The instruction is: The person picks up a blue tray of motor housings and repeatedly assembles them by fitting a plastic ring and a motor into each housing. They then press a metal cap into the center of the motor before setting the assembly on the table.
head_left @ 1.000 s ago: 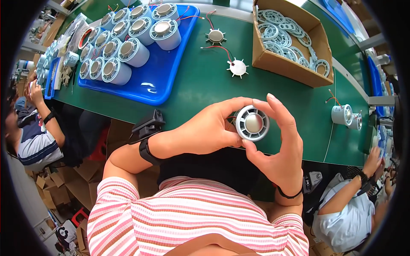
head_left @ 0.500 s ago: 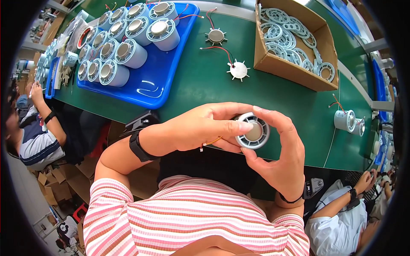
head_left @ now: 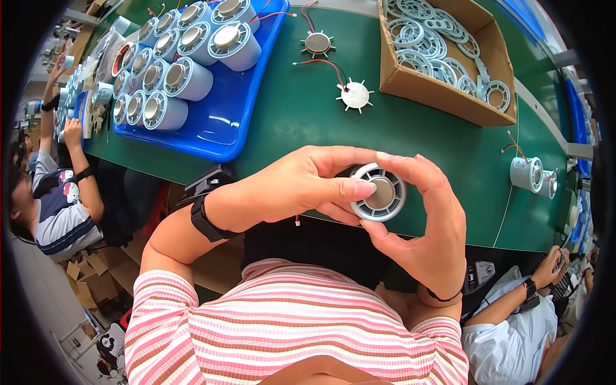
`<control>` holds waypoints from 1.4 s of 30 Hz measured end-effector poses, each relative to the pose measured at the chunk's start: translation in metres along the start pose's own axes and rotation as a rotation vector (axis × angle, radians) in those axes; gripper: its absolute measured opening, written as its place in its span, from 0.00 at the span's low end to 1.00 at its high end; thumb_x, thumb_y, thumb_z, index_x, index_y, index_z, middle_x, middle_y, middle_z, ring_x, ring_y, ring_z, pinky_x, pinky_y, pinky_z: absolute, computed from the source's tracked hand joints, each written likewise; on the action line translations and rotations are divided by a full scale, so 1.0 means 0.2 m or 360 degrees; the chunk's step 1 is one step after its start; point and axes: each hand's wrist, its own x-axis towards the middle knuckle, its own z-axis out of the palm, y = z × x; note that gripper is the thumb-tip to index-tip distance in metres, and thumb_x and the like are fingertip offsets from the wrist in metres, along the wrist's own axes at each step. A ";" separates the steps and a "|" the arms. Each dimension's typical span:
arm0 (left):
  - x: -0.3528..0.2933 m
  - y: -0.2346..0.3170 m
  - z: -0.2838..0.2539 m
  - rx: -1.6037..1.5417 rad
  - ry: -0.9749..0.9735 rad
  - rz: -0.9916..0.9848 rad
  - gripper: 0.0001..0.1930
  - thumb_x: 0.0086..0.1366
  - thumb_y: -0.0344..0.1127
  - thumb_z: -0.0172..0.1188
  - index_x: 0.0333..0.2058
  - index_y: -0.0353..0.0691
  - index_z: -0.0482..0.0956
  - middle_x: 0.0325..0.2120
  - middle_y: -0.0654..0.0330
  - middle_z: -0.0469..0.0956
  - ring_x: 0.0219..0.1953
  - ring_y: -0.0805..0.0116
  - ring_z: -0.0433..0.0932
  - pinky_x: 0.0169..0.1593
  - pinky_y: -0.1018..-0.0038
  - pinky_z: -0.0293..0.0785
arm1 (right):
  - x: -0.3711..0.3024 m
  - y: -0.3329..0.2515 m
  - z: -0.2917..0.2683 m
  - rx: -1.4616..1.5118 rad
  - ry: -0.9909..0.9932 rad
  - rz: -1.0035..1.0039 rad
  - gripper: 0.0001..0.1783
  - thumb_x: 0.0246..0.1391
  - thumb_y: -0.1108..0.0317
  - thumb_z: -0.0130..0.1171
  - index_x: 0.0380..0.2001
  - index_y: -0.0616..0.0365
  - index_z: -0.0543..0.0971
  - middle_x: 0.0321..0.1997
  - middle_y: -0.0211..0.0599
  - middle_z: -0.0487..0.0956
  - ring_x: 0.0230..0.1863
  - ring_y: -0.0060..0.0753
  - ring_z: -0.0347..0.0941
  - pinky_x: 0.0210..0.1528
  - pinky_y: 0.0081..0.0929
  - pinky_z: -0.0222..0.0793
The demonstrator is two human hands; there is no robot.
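Between my hands is a light-blue cylindrical housing (head_left: 396,204), its slotted round end facing up with a silver disc in the middle. My left hand (head_left: 301,186) is closed round it, the thumb pressing on the disc's edge. My right hand (head_left: 431,224) curves about the other side, fingertips at the far rim and thumb at the near rim. The housing's body is mostly hidden by my left fingers. A small wire connector (head_left: 297,222) hangs below my left hand. Ahead on the table lie a grey spoked disc (head_left: 317,43) and a white spoked disc (head_left: 355,95), each with wires.
A blue tray (head_left: 224,138) of similar housings stands at the far left. At the far right is a cardboard box (head_left: 436,102) of light-blue rings. Two wired housings (head_left: 527,174) lie at the right. Co-workers sit on both sides of the green table (head_left: 289,128).
The view has shifted slightly. My hands keep nearly the same grip on the housing, and the left thumb still rests on the disc. At the left, a raised arm now shows.
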 end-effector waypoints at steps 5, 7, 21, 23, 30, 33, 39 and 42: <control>0.00 -0.02 0.00 -0.0027 -0.0009 -0.0004 0.29 0.76 0.37 0.57 0.70 0.36 0.62 0.60 0.52 0.74 0.60 0.59 0.78 0.59 0.61 0.82 | -0.01 0.01 0.01 0.0009 0.0013 -0.0028 0.36 0.38 0.77 0.75 0.56 0.60 0.76 0.55 0.39 0.83 0.57 0.44 0.80 0.67 0.45 0.68; 0.01 -0.03 -0.01 -0.0038 -0.0008 0.0009 0.29 0.76 0.37 0.57 0.70 0.36 0.62 0.60 0.52 0.74 0.60 0.59 0.78 0.59 0.61 0.82 | -0.01 0.01 0.01 0.0049 0.0018 -0.0014 0.36 0.38 0.77 0.75 0.56 0.60 0.76 0.55 0.39 0.83 0.57 0.44 0.80 0.67 0.45 0.68; 0.02 -0.04 -0.01 -0.0018 -0.0034 0.0061 0.29 0.75 0.42 0.60 0.70 0.42 0.66 0.54 0.56 0.78 0.52 0.65 0.83 0.54 0.68 0.84 | -0.03 0.04 0.01 -0.0054 -0.0003 -0.0148 0.38 0.39 0.75 0.75 0.58 0.59 0.75 0.57 0.40 0.82 0.59 0.46 0.78 0.68 0.49 0.67; 0.02 -0.05 -0.02 -0.0022 -0.0039 0.0070 0.29 0.75 0.43 0.60 0.70 0.42 0.65 0.55 0.55 0.78 0.52 0.65 0.83 0.54 0.68 0.85 | -0.04 0.04 0.03 -0.0091 0.0049 -0.0185 0.39 0.39 0.75 0.75 0.59 0.59 0.74 0.58 0.40 0.82 0.60 0.46 0.78 0.69 0.50 0.66; 0.03 -0.06 -0.04 -0.0310 -0.0111 -0.0089 0.31 0.75 0.45 0.59 0.71 0.41 0.62 0.55 0.54 0.78 0.52 0.64 0.83 0.55 0.67 0.84 | -0.10 0.06 0.07 -0.0042 0.0140 -0.0199 0.41 0.41 0.74 0.75 0.62 0.58 0.72 0.61 0.40 0.80 0.62 0.45 0.76 0.70 0.52 0.63; 0.01 -0.03 0.01 -0.0019 -0.0123 -0.0057 0.31 0.75 0.41 0.58 0.71 0.38 0.61 0.57 0.53 0.76 0.56 0.62 0.80 0.57 0.64 0.83 | -0.13 0.07 0.07 -0.0026 0.0113 -0.0177 0.40 0.42 0.72 0.76 0.62 0.59 0.72 0.61 0.40 0.80 0.62 0.45 0.76 0.71 0.53 0.62; 0.01 -0.03 -0.01 0.0061 -0.0161 -0.0007 0.34 0.73 0.44 0.62 0.72 0.40 0.62 0.56 0.54 0.77 0.53 0.62 0.82 0.56 0.67 0.84 | -0.14 0.06 0.07 0.0034 0.0063 -0.0107 0.40 0.44 0.70 0.76 0.62 0.58 0.72 0.62 0.40 0.79 0.62 0.45 0.76 0.72 0.55 0.59; 0.01 -0.03 -0.02 -0.0037 -0.0144 -0.0015 0.32 0.72 0.42 0.64 0.70 0.40 0.65 0.56 0.56 0.77 0.53 0.64 0.82 0.55 0.68 0.84 | -0.12 0.08 0.07 0.0062 0.0031 -0.0159 0.39 0.45 0.70 0.75 0.62 0.58 0.72 0.62 0.40 0.79 0.62 0.45 0.75 0.72 0.56 0.58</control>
